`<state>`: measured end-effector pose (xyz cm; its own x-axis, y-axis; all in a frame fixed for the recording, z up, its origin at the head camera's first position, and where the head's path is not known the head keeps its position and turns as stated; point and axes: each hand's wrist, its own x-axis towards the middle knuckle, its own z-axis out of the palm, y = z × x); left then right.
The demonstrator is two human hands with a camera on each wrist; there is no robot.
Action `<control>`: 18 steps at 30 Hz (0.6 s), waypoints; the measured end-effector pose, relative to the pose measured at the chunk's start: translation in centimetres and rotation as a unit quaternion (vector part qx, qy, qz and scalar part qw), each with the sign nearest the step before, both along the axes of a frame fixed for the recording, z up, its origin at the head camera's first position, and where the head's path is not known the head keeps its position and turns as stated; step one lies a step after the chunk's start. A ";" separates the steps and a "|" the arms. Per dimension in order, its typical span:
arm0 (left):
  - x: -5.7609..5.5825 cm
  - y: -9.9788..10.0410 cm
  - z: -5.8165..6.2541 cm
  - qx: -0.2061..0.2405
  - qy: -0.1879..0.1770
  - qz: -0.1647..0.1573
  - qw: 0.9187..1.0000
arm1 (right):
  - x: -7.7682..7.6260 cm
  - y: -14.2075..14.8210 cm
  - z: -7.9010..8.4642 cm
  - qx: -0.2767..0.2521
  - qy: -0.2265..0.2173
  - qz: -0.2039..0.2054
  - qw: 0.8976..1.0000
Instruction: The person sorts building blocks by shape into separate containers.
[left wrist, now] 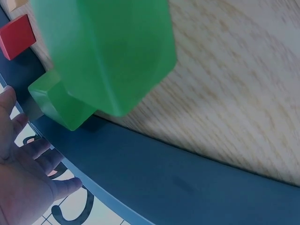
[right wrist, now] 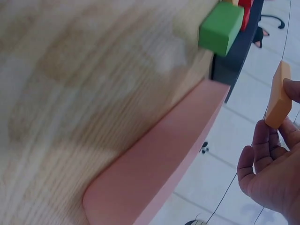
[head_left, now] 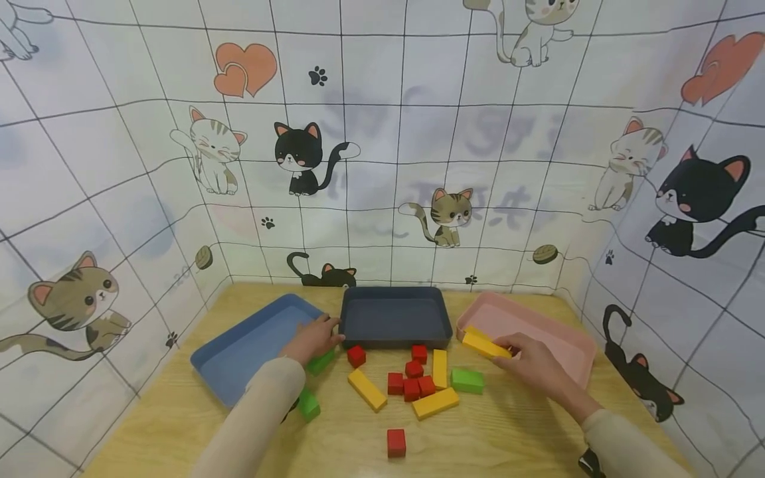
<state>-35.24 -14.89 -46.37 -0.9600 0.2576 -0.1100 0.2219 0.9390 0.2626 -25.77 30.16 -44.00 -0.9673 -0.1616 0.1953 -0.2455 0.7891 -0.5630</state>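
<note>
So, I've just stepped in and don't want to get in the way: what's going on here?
A person is handling small coloured blocks. The right hand pinches a yellow block by the pink tray. The left hand is between the blue tray and the dark tray, with no block visible in its fingers. Loose red blocks, green blocks and more yellow blocks lie on the table in front of the trays.
</note>
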 end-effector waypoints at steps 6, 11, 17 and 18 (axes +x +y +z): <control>0.2 -0.2 -0.4 0.003 -0.004 0.001 1.000 | -1.5 1.1 -0.5 -0.004 -0.016 -0.034 0.999; 0.4 -0.4 -0.2 0.007 0.006 0.000 1.000 | -2.8 2.2 -0.7 -0.021 -0.029 -0.048 0.998; 0.3 -0.4 0.2 0.007 0.011 -0.007 1.000 | -4.7 4.0 -1.6 -0.010 0.007 -0.072 0.997; 0.3 -0.4 0.2 0.006 0.010 -0.008 1.000 | -4.9 4.3 -1.7 -0.006 0.011 -0.074 0.997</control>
<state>-34.93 -15.30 -46.18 -0.9579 0.2733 -0.0878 0.2415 0.9325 0.2687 -30.69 34.47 -45.75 -0.9760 -0.0148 0.2174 -0.1390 0.8108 -0.5686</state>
